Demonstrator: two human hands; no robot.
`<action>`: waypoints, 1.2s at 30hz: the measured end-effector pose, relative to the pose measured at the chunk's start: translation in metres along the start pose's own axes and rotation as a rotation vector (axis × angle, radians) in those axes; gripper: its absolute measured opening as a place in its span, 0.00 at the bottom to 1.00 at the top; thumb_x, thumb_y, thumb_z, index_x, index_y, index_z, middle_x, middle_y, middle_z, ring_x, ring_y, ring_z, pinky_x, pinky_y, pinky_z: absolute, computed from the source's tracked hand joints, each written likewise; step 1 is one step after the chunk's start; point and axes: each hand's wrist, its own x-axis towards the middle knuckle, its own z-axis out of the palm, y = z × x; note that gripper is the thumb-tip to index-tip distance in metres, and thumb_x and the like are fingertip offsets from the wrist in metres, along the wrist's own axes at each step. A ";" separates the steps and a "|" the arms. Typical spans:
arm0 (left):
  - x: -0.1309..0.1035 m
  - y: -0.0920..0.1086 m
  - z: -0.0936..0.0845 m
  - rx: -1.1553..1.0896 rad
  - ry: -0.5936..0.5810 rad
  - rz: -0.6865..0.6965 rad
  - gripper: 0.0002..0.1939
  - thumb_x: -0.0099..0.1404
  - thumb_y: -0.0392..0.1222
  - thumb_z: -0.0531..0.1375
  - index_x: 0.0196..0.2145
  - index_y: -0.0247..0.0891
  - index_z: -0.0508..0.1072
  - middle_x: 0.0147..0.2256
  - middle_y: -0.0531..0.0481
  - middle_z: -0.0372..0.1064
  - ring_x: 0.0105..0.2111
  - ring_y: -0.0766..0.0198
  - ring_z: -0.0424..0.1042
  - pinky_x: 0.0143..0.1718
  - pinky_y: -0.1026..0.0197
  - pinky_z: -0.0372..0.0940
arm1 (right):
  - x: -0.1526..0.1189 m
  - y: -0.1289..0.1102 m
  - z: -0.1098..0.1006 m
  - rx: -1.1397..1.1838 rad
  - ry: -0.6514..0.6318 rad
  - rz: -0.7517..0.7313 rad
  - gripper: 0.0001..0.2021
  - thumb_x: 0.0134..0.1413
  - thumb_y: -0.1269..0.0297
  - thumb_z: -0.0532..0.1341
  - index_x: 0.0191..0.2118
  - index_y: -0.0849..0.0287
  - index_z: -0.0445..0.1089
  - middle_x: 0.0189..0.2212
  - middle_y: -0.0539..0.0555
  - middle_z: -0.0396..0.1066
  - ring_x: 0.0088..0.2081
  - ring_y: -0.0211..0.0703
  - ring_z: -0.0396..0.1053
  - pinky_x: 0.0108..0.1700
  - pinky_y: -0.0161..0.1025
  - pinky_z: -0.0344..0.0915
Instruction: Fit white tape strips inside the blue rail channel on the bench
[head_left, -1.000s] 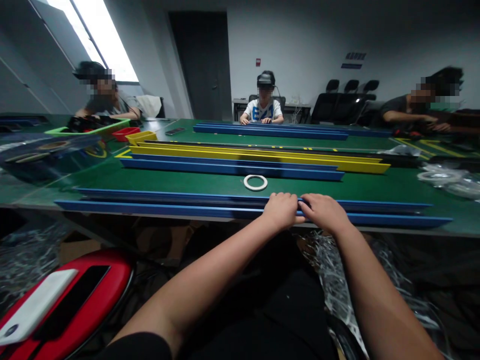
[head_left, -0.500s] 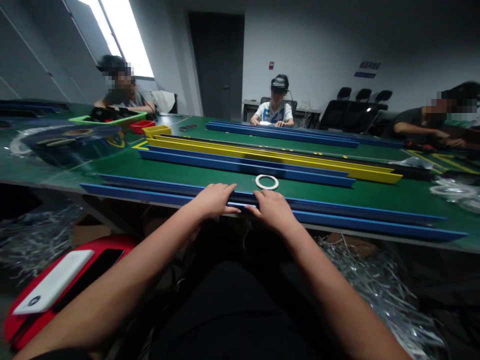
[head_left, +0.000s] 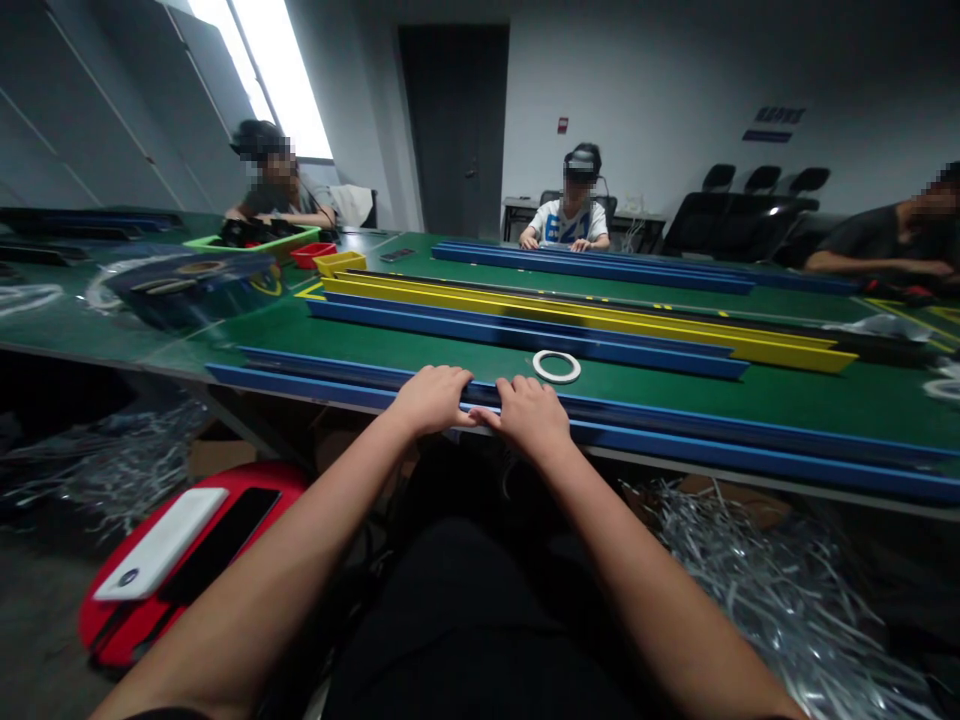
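Observation:
A long blue channel strip (head_left: 750,457) with a dark inner groove lies along the near edge of the green table. Near its middle, my left hand (head_left: 429,400) is closed over it, fingers across the far side and thumb along the front. My right hand (head_left: 531,412) grips the same strip just to the right, its thumb tip close to or touching the left thumb. Just beyond the right hand, a white ring-shaped roll (head_left: 556,379) rests flat on the table. Farther back lie another blue channel strip (head_left: 450,328) and a yellow channel strip (head_left: 795,355), roughly parallel.
Beyond are more blue strips (head_left: 585,269). To the left stand a large dark blue reel (head_left: 195,295), a red tray (head_left: 313,258) and a yellow tray (head_left: 341,264). Below sits a red seat (head_left: 112,625) bearing a white device (head_left: 161,545). Shredded strips (head_left: 757,580) pile underneath. Three people work around the table.
My right hand has slid left along the blue channel strip, closer to my left hand. The camera has turned slightly left, so the scene sits farther right.

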 end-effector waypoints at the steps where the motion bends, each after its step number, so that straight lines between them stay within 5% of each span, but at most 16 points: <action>1: 0.000 0.000 -0.001 0.000 -0.007 -0.004 0.30 0.57 0.64 0.60 0.48 0.39 0.71 0.44 0.42 0.74 0.46 0.49 0.72 0.47 0.53 0.62 | 0.000 0.000 0.000 0.002 -0.002 -0.002 0.38 0.58 0.32 0.39 0.52 0.59 0.66 0.44 0.62 0.69 0.47 0.54 0.64 0.48 0.49 0.57; 8: 0.008 0.023 0.000 -0.035 0.004 -0.010 0.30 0.56 0.63 0.62 0.49 0.39 0.69 0.46 0.41 0.73 0.48 0.48 0.71 0.49 0.52 0.61 | -0.009 0.019 -0.007 -0.016 -0.064 0.017 0.39 0.57 0.32 0.39 0.54 0.59 0.66 0.47 0.64 0.69 0.49 0.55 0.64 0.49 0.48 0.58; 19: 0.049 0.124 0.002 -0.102 0.082 0.051 0.31 0.60 0.68 0.56 0.43 0.35 0.70 0.42 0.39 0.73 0.44 0.47 0.72 0.46 0.50 0.62 | -0.058 0.117 -0.024 -0.081 -0.079 0.029 0.36 0.59 0.34 0.43 0.56 0.57 0.67 0.45 0.62 0.71 0.47 0.52 0.66 0.48 0.45 0.59; 26: 0.072 0.172 0.004 -0.129 0.117 0.076 0.35 0.60 0.71 0.54 0.43 0.33 0.71 0.41 0.37 0.73 0.43 0.46 0.72 0.45 0.48 0.63 | -0.081 0.171 -0.028 -0.068 -0.073 0.023 0.33 0.60 0.38 0.48 0.59 0.56 0.65 0.48 0.60 0.71 0.49 0.50 0.66 0.50 0.45 0.59; 31: 0.080 0.188 0.004 -0.143 0.115 0.090 0.36 0.59 0.72 0.53 0.43 0.33 0.71 0.40 0.36 0.72 0.43 0.47 0.72 0.45 0.49 0.63 | -0.087 0.191 -0.028 -0.073 -0.076 0.024 0.33 0.61 0.39 0.48 0.59 0.58 0.65 0.50 0.61 0.71 0.51 0.51 0.66 0.52 0.45 0.59; 36: 0.072 0.178 0.000 -0.159 0.107 0.157 0.34 0.61 0.71 0.53 0.47 0.36 0.70 0.43 0.38 0.72 0.46 0.48 0.72 0.46 0.51 0.63 | -0.088 0.188 -0.031 -0.050 -0.094 0.058 0.28 0.67 0.47 0.42 0.60 0.56 0.66 0.51 0.59 0.71 0.51 0.48 0.66 0.52 0.44 0.58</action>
